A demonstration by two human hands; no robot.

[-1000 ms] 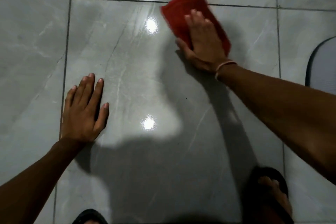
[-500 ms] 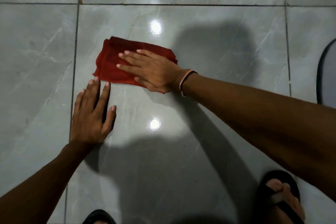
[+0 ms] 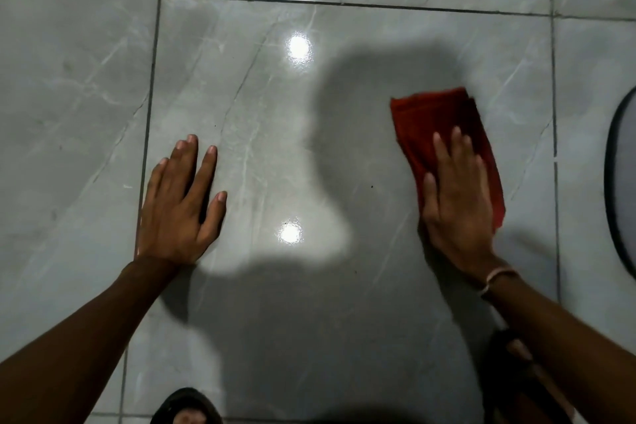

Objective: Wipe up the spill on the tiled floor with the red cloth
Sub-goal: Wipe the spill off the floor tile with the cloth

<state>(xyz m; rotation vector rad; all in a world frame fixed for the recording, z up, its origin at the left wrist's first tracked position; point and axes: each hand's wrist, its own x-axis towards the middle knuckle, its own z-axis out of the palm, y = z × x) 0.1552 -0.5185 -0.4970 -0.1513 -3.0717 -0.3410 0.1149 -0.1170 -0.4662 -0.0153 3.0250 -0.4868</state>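
Our right hand (image 3: 456, 196) lies flat, palm down, fingers straight and close together, pressing on the red cloth (image 3: 426, 120) rather than gripping it. A thin pale bracelet (image 3: 497, 278) circles that wrist. The cloth is folded into a rough oblong of soft, nubbly fabric, its far corner sticking out past our fingertips and its right edge showing beside the hand; it sits on the right part of the large central tile, inside the dark shadow cast on the floor.

Our left hand (image 3: 179, 206) rests well apart from the cloth, on the left side of the same tile, palm down, fingers slightly spread and holding nothing, the heel lying over the grout line (image 3: 146, 134).

The tiled floor (image 3: 261, 134) is glossy grey stone-look ceramic with pale marble veining and thin dark grout joints. Two round bright reflections of lamps (image 3: 298, 46) shine on it between our hands. We cannot make out any liquid of a spill on the surface.

At the right edge curves the dark rim of a grey mat (image 3: 623, 182). Near the bottom a dark sandal (image 3: 187, 404) shows, and another foot in a sandal (image 3: 516, 354) sits under our right forearm.
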